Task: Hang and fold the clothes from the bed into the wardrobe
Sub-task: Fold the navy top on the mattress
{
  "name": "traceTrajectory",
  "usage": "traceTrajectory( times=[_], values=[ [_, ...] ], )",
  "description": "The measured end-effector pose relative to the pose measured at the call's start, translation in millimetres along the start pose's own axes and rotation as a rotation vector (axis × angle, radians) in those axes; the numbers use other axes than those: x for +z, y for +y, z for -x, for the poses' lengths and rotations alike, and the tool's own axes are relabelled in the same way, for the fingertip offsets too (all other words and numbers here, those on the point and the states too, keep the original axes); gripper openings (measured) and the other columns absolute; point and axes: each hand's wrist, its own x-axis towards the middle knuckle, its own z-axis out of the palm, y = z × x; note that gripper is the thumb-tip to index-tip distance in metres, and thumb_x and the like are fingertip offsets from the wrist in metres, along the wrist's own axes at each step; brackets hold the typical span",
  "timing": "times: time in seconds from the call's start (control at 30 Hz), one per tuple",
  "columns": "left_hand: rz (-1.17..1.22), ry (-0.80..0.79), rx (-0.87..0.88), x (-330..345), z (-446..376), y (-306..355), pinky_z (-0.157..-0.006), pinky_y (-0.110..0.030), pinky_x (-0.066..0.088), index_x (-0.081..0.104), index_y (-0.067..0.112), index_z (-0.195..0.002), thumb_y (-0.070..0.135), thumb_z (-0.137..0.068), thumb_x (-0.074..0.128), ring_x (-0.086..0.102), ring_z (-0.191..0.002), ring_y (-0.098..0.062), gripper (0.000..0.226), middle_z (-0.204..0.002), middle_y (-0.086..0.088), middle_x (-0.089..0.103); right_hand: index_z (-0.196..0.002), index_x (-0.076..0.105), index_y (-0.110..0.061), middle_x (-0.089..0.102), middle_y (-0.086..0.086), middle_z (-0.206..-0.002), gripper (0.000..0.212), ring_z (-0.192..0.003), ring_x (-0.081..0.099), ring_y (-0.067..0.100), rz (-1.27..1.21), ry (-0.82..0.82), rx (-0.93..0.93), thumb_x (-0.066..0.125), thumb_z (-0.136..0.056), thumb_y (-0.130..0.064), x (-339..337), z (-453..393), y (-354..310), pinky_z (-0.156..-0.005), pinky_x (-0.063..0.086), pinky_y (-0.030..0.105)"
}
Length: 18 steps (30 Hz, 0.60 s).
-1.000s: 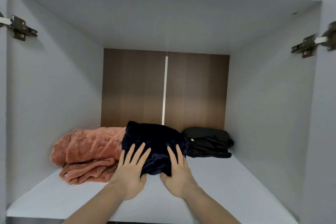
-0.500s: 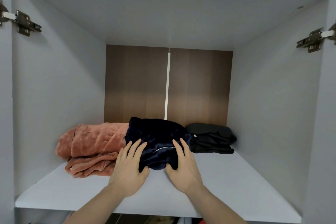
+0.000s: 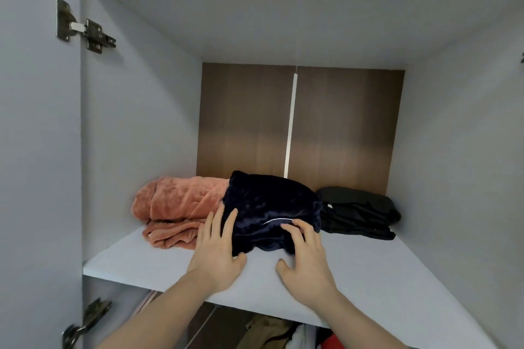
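A folded navy fleece garment (image 3: 269,207) lies on the upper wardrobe shelf (image 3: 368,272), between a folded orange fleece (image 3: 175,207) on its left and a folded black garment (image 3: 360,212) on its right. My left hand (image 3: 218,252) lies flat with straight fingers against the navy bundle's left front. My right hand (image 3: 307,258) rests on the bundle's front right, its fingers bent over the lower edge and its thumb spread on the shelf.
Grey side walls close the compartment left and right, with a brown back panel (image 3: 246,122). The open left door carries metal hinges (image 3: 85,28). Below the shelf, hanging clothes (image 3: 272,331) show at the bottom edge.
My view has dropped and shifted right, so the space under the shelf shows. The navy bundle sits a little farther back. My right fingers have curled over its front edge.
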Motion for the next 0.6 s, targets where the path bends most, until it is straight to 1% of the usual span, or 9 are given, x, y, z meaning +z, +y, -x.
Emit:
traceTrajectory(
  times=[0.07, 0.13, 0.23, 0.3, 0.33, 0.4, 0.47, 0.53, 0.6],
  values=[
    [-0.004, -0.041, -0.068, -3, 13, -2, -0.129, -0.049, 0.001, -0.015, 0.033, -0.162, 0.053, -0.090, 0.050, -0.019, -0.157, -0.028, 0.099, -0.170, 0.003, -0.024, -0.142, 0.044, -0.036, 0.032, -0.022, -0.141, 0.060, -0.130, 0.033, 0.004, -0.044, -0.039, -0.022, 0.062, -0.086, -0.027, -1, 4, -2, -0.112, 0.036, 0.027],
    [-0.031, -0.098, -0.120, -9, 27, -5, -0.129, -0.048, -0.003, -0.016, 0.033, -0.162, 0.061, -0.089, 0.042, -0.024, -0.156, -0.026, 0.097, -0.170, 0.003, -0.025, -0.137, 0.047, -0.036, 0.036, -0.023, -0.134, 0.052, -0.124, 0.035, 0.003, -0.072, -0.087, -0.035, 0.062, -0.088, -0.026, -2, 4, -3, -0.105, 0.038, 0.023],
    [-0.122, -0.187, -0.130, -13, 51, -9, -0.128, -0.044, -0.011, -0.007, 0.034, -0.164, 0.075, -0.091, 0.019, -0.028, -0.155, -0.020, 0.088, -0.170, 0.007, -0.022, -0.123, 0.053, -0.038, 0.040, -0.026, -0.124, 0.034, -0.117, 0.040, 0.001, -0.090, -0.162, -0.049, 0.061, -0.091, -0.027, 1, 4, -1, -0.095, 0.039, 0.019],
    [-0.127, -0.224, -0.141, -16, 66, -11, -0.125, -0.041, -0.017, 0.001, 0.037, -0.165, 0.078, -0.092, 0.008, -0.028, -0.155, -0.016, 0.084, -0.172, 0.009, -0.016, -0.111, 0.057, -0.039, 0.045, -0.027, -0.118, 0.022, -0.113, 0.046, 0.000, -0.128, -0.210, -0.043, 0.060, -0.092, -0.029, 4, 3, 0, -0.092, 0.043, 0.021],
    [-0.108, -0.226, -0.160, -19, 75, -11, -0.124, -0.039, -0.018, 0.004, 0.038, -0.165, 0.079, -0.093, 0.005, -0.026, -0.156, -0.016, 0.083, -0.172, 0.010, -0.012, -0.107, 0.058, -0.040, 0.048, -0.026, -0.116, 0.017, -0.111, 0.049, 0.001, -0.139, -0.231, -0.038, 0.059, -0.093, -0.031, 4, 2, 1, -0.091, 0.046, 0.023],
    [-0.091, -0.215, -0.176, -27, 97, -11, -0.124, -0.036, -0.019, 0.010, 0.041, -0.164, 0.077, -0.096, 0.007, -0.019, -0.157, -0.015, 0.077, -0.173, 0.013, -0.004, -0.100, 0.062, -0.040, 0.054, -0.024, -0.110, 0.010, -0.108, 0.055, 0.002, -0.149, -0.263, -0.031, 0.059, -0.094, -0.032, 3, 2, 1, -0.092, 0.050, 0.026],
    [-0.136, -0.198, -0.155, -41, 123, -11, -0.126, -0.037, -0.016, 0.012, 0.042, -0.164, 0.073, -0.100, 0.013, -0.011, -0.159, -0.014, 0.070, -0.173, 0.015, 0.003, -0.098, 0.065, -0.040, 0.058, -0.025, -0.109, 0.011, -0.111, 0.057, 0.001, -0.175, -0.286, -0.035, 0.061, -0.094, -0.032, 0, 4, -4, -0.094, 0.051, 0.027],
    [-0.171, -0.198, -0.143, -63, 151, -12, -0.128, -0.040, -0.009, 0.016, 0.042, -0.163, 0.066, -0.104, 0.024, -0.003, -0.159, -0.015, 0.064, -0.172, 0.015, 0.010, -0.102, 0.066, -0.040, 0.059, -0.024, -0.114, 0.012, -0.115, 0.056, 0.004, -0.220, -0.315, -0.054, 0.064, -0.093, -0.032, -1, 10, -19, -0.099, 0.049, 0.029],
    [-0.164, -0.183, -0.162, -90, 183, -15, -0.130, -0.041, -0.002, 0.023, 0.041, -0.161, 0.057, -0.104, 0.037, 0.006, -0.159, -0.016, 0.061, -0.170, 0.015, 0.019, -0.103, 0.068, -0.040, 0.061, -0.024, -0.116, 0.015, -0.116, 0.056, 0.002, -0.312, -0.302, -0.114, 0.068, -0.092, -0.029, 1, 23, -48, -0.100, 0.047, 0.028]
  ],
)
